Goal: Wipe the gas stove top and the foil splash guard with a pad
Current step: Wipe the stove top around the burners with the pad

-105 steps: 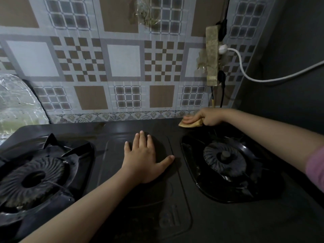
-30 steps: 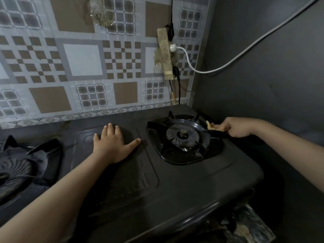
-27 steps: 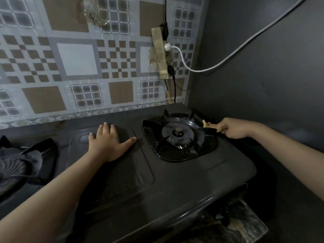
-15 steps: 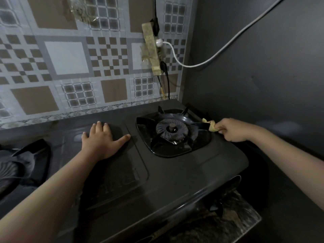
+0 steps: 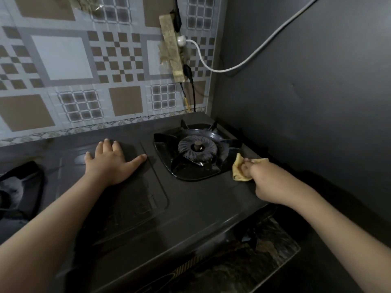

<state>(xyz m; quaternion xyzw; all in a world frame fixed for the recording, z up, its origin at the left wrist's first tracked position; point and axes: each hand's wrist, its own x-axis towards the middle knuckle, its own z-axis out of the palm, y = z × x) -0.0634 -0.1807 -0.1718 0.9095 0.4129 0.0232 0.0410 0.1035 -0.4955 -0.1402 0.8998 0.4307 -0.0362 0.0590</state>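
Observation:
The black two-burner gas stove top (image 5: 190, 210) fills the lower half of the view. My right hand (image 5: 268, 182) is closed on a yellow pad (image 5: 238, 169), pressing it on the stove surface at the right front corner of the right burner (image 5: 197, 148). My left hand (image 5: 110, 163) lies flat, fingers spread, on the raised middle panel between the burners. The foil splash guard is out of the frame.
The left burner (image 5: 19, 189) shows at the left edge. A patterned tiled wall (image 5: 84, 66) stands behind the stove, with a power strip (image 5: 172, 49) and a white cable (image 5: 243, 66). A dark grey wall (image 5: 306, 102) closes the right side. A stone counter (image 5: 264, 256) lies below the stove's front.
My right hand has drawn the pad from the back edge round the right burner's right side to its front right corner. My left hand stayed flat. The view turned right, losing the foil guard.

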